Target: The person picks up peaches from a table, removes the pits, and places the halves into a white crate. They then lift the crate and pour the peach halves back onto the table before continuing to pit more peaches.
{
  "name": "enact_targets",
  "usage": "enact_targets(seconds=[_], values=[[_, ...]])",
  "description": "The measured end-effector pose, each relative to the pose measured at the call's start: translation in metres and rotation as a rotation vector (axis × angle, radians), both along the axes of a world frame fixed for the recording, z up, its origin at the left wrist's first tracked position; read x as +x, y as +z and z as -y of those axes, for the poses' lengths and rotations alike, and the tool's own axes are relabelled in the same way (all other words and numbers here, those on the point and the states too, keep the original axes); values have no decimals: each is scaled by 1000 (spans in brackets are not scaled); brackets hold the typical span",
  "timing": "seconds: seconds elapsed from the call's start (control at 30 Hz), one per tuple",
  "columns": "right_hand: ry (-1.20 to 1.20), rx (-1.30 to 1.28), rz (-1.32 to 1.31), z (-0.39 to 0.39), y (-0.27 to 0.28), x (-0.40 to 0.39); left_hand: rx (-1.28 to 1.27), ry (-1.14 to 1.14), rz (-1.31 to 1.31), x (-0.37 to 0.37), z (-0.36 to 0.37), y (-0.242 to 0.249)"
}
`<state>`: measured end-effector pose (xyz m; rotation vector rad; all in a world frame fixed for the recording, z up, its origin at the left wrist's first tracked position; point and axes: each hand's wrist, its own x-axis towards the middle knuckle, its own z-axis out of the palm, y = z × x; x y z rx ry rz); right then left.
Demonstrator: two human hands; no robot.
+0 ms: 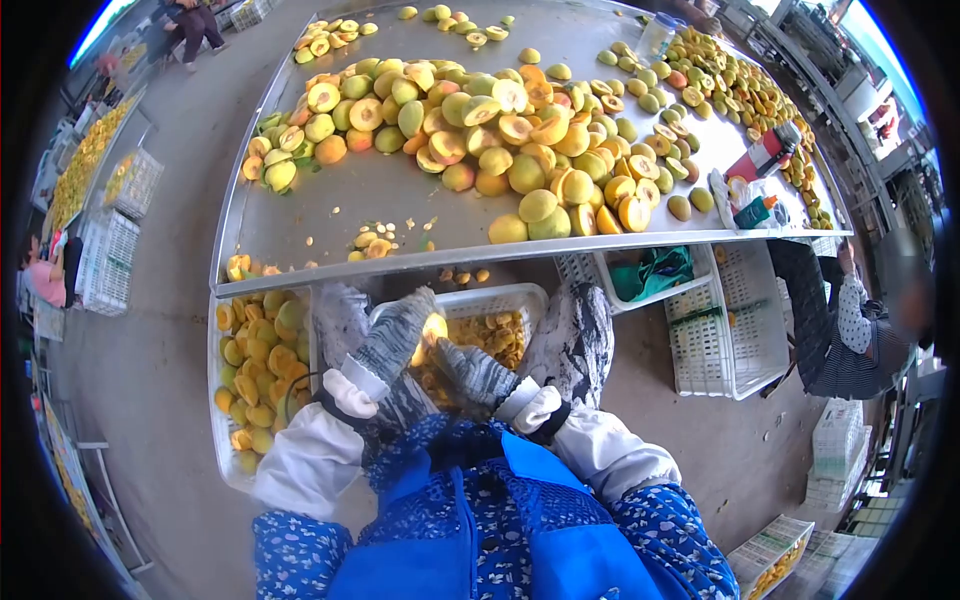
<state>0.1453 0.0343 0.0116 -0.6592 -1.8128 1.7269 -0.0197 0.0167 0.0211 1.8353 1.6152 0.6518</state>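
Both my hands wear grey knit gloves and meet low over a white crate (535, 292) between my knees. My left hand (398, 335) is closed around a bright yellow-orange peach (434, 327). From the right, my right hand (474, 374) reaches in with its fingers curled together against the peach's lower edge; what they grip is hidden. Inside the crate lie small brownish-orange pieces (492, 338), too small to identify surely. By my left leg, another crate (222, 440) holds yellow peach halves (262, 350).
Ahead stands a metal table (330, 220) heaped with whole and cut peaches (540, 130). A red bottle (762, 153) and a green-capped bottle (755, 212) are at its right. White crates (700, 345) stand on the floor; a person (850, 330) sits at the right.
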Motion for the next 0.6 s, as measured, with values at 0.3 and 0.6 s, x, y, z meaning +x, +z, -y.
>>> enact_targets(seconds=[0.3,0.6], values=[[596,-1351,-609,-6,14,3,163,685,857,28,3,15],[547,-1300,-276,-14,-40,12,75,445,821,28,10,17]])
